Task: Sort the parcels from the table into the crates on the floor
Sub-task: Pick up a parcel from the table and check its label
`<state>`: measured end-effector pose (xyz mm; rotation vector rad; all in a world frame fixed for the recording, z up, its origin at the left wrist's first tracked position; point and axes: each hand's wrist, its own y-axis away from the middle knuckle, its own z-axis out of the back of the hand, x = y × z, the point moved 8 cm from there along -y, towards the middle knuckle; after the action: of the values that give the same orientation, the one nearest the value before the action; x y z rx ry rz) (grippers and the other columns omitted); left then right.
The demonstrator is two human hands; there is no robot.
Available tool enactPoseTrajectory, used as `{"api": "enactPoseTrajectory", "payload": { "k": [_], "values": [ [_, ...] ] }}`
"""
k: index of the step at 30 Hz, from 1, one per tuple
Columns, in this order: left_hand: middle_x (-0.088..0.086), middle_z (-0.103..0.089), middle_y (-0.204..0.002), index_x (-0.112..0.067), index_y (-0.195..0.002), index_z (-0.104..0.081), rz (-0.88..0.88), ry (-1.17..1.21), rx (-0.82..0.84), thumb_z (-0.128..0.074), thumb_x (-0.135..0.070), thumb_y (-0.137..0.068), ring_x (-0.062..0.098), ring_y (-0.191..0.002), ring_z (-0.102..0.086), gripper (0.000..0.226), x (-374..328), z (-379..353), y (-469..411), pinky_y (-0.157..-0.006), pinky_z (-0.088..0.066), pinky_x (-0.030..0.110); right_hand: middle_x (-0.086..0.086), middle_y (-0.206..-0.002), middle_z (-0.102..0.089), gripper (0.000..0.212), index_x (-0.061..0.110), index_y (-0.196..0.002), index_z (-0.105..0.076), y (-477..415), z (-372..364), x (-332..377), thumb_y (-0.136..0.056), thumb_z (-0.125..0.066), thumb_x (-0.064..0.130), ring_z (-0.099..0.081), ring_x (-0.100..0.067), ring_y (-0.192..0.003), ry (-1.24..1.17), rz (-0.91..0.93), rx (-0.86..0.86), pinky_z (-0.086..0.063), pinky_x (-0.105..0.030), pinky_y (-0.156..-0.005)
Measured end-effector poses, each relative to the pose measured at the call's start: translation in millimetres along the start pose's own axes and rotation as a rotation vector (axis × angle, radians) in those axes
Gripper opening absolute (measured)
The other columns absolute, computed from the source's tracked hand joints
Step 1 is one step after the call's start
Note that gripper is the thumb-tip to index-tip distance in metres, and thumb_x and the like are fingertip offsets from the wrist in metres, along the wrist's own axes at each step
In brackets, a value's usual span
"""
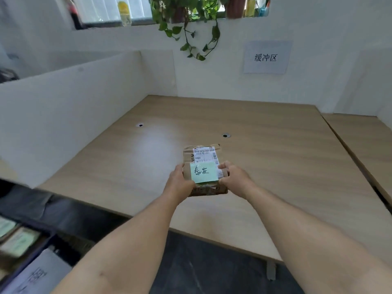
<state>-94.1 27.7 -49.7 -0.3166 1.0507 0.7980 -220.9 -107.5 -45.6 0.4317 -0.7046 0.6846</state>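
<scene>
While two hands hold, one parcel

Premises: an office-type room fitted out as a parcel sorting station. A wide wood-laminate bench with two cable holes is enclosed by white partition panels at the left and rear. A printed paper sign bearing three Chinese characters is fixed to the rear wall. Above it, a window ledge carries bottles and a trailing pot plant. A cardboard parcel with a shipping label and a handwritten green note is on hand. At lower left, crates with paper labels stand on the dark floor.
</scene>
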Motion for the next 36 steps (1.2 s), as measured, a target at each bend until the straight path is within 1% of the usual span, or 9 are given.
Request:
{"api": "enactPoseTrajectory", "payload": {
  "k": [3, 5, 8, 12, 15, 21, 30, 33, 36],
  "values": [
    [0.006, -0.044, -0.133, -0.029, -0.143, -0.034, -0.012, -0.030, -0.029, -0.063, -0.005, -0.081, 0.025, -0.117, -0.049, 0.073, 31.6, 57.2, 10.3, -0.091, -0.053, 0.045, -0.013, -0.121, -0.058, 0.059, 0.024, -0.140, -0.043, 3.0, -49.2, 54.2, -0.085, -0.053, 0.005, -0.050, -0.022, -0.090, 0.072, 0.101, 0.043, -0.039, -0.026, -0.068],
    [0.005, -0.039, -0.135, -0.031, -0.147, -0.030, -0.021, -0.061, -0.063, -0.067, -0.008, -0.081, 0.020, -0.115, -0.046, 0.079, 53.3, 96.4, 16.9, -0.092, -0.050, 0.036, -0.014, -0.121, -0.056, 0.062, 0.028, -0.142, -0.042, 4.6, -81.0, 87.7, -0.086, -0.053, 0.005, -0.053, -0.025, -0.091, 0.083, 0.145, 0.073, -0.043, -0.028, -0.069],
    [0.005, -0.035, -0.135, -0.032, -0.150, -0.026, -0.021, -0.120, -0.118, -0.065, -0.009, -0.081, 0.015, -0.113, -0.041, 0.083, 87.1, 150.6, 29.2, -0.091, -0.036, 0.024, -0.012, -0.127, -0.052, 0.058, 0.030, -0.140, -0.045, 7.9, -128.9, 132.3, -0.088, -0.053, 0.005, -0.057, -0.027, -0.098, 0.108, 0.201, 0.118, -0.051, -0.032, -0.078],
    [0.004, -0.034, -0.138, -0.026, -0.150, -0.028, 0.034, -0.158, -0.190, -0.064, -0.010, -0.081, 0.020, -0.127, -0.040, 0.079, 139.6, 211.6, 54.4, -0.100, -0.031, 0.024, -0.012, -0.130, -0.048, 0.048, 0.030, -0.130, -0.055, 15.6, -199.0, 180.7, -0.089, -0.054, 0.006, -0.057, -0.028, -0.101, 0.135, 0.270, 0.190, -0.053, -0.038, -0.086],
    [0.006, -0.031, -0.141, -0.025, -0.150, -0.027, 0.084, -0.148, -0.230, -0.065, -0.012, -0.081, 0.019, -0.127, -0.038, 0.080, 180.2, 251.8, 77.1, -0.096, -0.027, 0.020, -0.010, -0.131, -0.047, 0.045, 0.030, -0.129, -0.056, 25.4, -251.4, 211.2, -0.090, -0.059, 0.009, -0.055, -0.027, -0.105, 0.171, 0.318, 0.238, -0.052, -0.034, -0.089],
    [0.007, -0.034, -0.139, -0.023, -0.149, -0.029, 0.167, -0.156, -0.370, -0.065, -0.012, -0.080, 0.021, -0.128, -0.036, 0.079, 247.6, 329.7, 129.1, -0.099, -0.028, 0.023, -0.008, -0.124, -0.050, 0.044, 0.032, -0.128, -0.055, 50.4, -347.1, 273.9, -0.090, -0.061, 0.013, -0.057, -0.025, -0.099, 0.233, 0.453, 0.340, -0.051, -0.026, -0.079],
    [0.004, -0.032, -0.143, -0.027, -0.150, -0.027, 0.322, -0.099, -0.539, -0.064, -0.013, -0.080, 0.023, -0.128, -0.039, 0.080, 315.2, 404.9, 183.3, -0.106, -0.039, 0.043, -0.007, -0.126, -0.048, 0.052, 0.031, -0.134, -0.049, 82.6, -439.8, 349.7, -0.086, -0.067, 0.022, -0.059, -0.021, -0.093, 0.297, 0.664, 0.479, -0.050, -0.024, -0.078],
    [0.003, -0.032, -0.142, -0.028, -0.150, -0.027, 0.355, -0.065, -0.605, -0.063, -0.012, -0.081, 0.020, -0.125, -0.039, 0.079, 335.1, 429.7, 191.8, -0.101, -0.042, 0.036, -0.005, -0.120, -0.044, 0.052, 0.031, -0.134, -0.049, 82.2, -469.3, 375.1, -0.087, -0.067, 0.021, -0.056, -0.019, -0.092, 0.295, 0.711, 0.515, -0.049, -0.025, -0.083],
    [0.001, -0.033, -0.142, -0.030, -0.150, -0.026, 0.406, -0.058, -0.663, -0.062, -0.010, -0.081, 0.018, -0.125, -0.039, 0.080, 356.3, 456.1, 196.9, -0.088, -0.037, 0.025, 0.000, -0.112, -0.040, 0.051, 0.034, -0.133, -0.049, 78.5, -504.3, 399.6, -0.088, -0.063, 0.016, -0.053, -0.014, -0.085, 0.276, 0.742, 0.581, -0.042, -0.015, -0.068]
  ]
}}
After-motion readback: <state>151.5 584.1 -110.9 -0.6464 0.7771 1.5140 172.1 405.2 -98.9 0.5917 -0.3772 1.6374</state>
